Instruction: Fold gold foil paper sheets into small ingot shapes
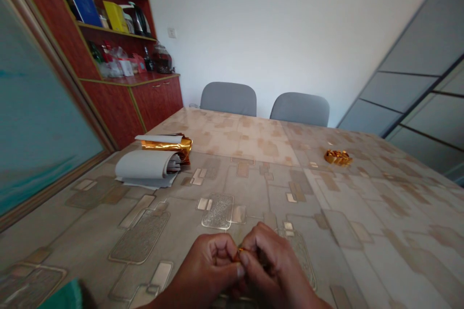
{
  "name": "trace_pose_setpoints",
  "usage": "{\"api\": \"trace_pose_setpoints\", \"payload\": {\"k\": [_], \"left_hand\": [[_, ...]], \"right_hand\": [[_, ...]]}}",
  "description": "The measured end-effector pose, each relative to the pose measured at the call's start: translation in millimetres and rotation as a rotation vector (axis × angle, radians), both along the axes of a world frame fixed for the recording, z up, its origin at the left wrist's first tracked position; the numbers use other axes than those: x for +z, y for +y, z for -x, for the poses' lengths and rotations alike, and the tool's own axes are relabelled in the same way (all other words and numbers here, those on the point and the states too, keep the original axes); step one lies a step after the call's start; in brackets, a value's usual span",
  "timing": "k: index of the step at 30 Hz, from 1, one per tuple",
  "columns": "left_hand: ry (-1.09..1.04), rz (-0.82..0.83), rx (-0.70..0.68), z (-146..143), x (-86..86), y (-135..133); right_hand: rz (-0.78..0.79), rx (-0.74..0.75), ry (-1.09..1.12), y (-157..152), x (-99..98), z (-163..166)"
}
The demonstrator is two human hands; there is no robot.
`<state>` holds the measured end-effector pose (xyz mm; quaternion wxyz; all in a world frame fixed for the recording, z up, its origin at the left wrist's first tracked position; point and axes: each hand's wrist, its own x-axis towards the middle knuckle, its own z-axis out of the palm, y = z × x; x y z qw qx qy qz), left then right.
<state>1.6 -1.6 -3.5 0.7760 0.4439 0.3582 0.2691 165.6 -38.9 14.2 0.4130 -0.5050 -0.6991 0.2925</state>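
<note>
At the near edge of the table my left hand [213, 263] and my right hand [273, 263] meet with fingertips together. Both are closed in a pinch around a small piece of gold foil paper [240, 250]. Only a sliver of it shows between the thumbs and index fingers; the rest is hidden by my fingers. Farther left lies a curled stack of white-backed paper [143, 164], with shiny gold foil sheets [163, 145] just behind it. A small heap of folded gold foil pieces [338, 157] sits toward the right side.
A patterned cloth covers the table [253, 188]. Two grey chairs [228, 99] stand at its far side before a white wall. A red-brown cabinet [145, 99] with bottles and boxes is at the left. Something green [63, 297] shows at the lower left.
</note>
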Motion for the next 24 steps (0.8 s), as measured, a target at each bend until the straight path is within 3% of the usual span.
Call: {"api": "trace_pose_setpoints", "payload": {"k": [3,12,17,24], "left_hand": [[0.010,0.012,-0.015,-0.3,1.9,-0.2],[0.016,0.009,-0.056,-4.0,-4.4,-0.9],[-0.009,0.029,-0.013,0.1,-0.4,7.9],[0.025,-0.008,0.034,4.2,3.6,15.8]], "right_hand": [[-0.031,-0.002,-0.005,0.6,-4.1,2.7],[0.122,0.063,0.019,2.3,-5.0,0.0],[0.211,0.066,0.208,2.9,2.7,-8.7],[0.198,-0.065,0.182,1.3,-2.4,-8.6]]}}
